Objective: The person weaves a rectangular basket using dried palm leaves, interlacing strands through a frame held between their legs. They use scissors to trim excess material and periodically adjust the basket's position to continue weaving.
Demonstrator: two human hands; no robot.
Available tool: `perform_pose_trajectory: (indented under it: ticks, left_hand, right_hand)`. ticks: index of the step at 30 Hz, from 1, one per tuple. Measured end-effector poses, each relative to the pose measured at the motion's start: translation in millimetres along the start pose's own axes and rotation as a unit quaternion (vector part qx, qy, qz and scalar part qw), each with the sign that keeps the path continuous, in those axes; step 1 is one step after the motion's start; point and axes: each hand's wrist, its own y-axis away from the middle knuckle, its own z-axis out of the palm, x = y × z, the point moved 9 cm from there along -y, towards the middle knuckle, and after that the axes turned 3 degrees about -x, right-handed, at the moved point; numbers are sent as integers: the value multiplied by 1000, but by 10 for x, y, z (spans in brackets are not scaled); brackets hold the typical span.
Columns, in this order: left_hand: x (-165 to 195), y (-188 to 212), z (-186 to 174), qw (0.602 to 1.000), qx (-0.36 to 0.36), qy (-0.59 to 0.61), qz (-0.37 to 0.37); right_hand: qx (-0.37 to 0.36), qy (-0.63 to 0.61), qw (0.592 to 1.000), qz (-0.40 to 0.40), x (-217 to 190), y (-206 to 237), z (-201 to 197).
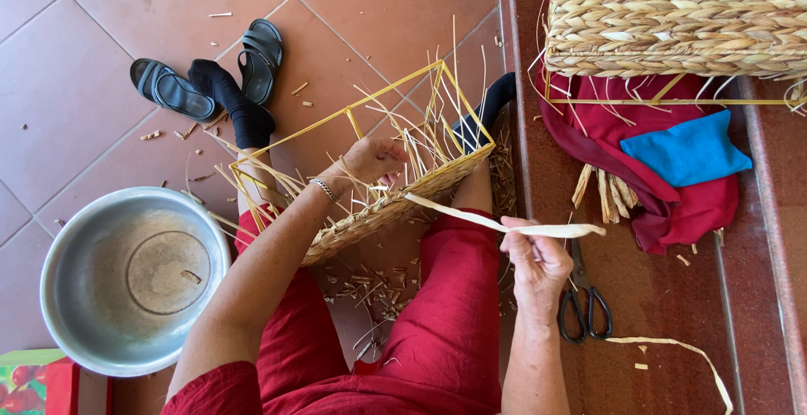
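Down at seven o'clock, in the corner of the tiled floor point(101, 37), sits a box point(34, 381) with a green top edge and red fruit pictured on its side. Just above it stands a wide metal bowl point(133, 279).

The person sits with a half-woven basket point(395, 200) across the lap, near the centre of the view. Its long axis runs from eight o'clock up to two o'clock, the woven base low and the bare yellow frame rods pointing up toward twelve. A flat pale strip point(504, 226) leads from the basket's weave out toward three o'clock, lying nearly level.

The left hand point(370, 161) is curled loosely, fingers pushed in among the upright straws at the basket's rim. The right hand point(538, 259) is closed, pinching the strip between thumb and fingers.

Just right of that hand, black-handled scissors point(582, 306) lie on the red step point(656, 297). At one o'clock a finished woven basket point(672, 11) rests above red cloth point(672, 205) and a blue pouch point(685, 150). Black sandals point(210, 74) lie at eleven o'clock.
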Motion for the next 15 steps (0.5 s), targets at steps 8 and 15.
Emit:
perform_pose_trajectory:
  ticks: [8, 15]
  left_hand:
    - [288, 205, -47, 991, 78, -47, 101]
    - [780, 566, -33, 958, 111, -195, 176]
  right_hand:
    - [-106, -74, 992, 2, 223, -243, 527]
    - [-211, -18, 970, 117, 902, -353, 1161]
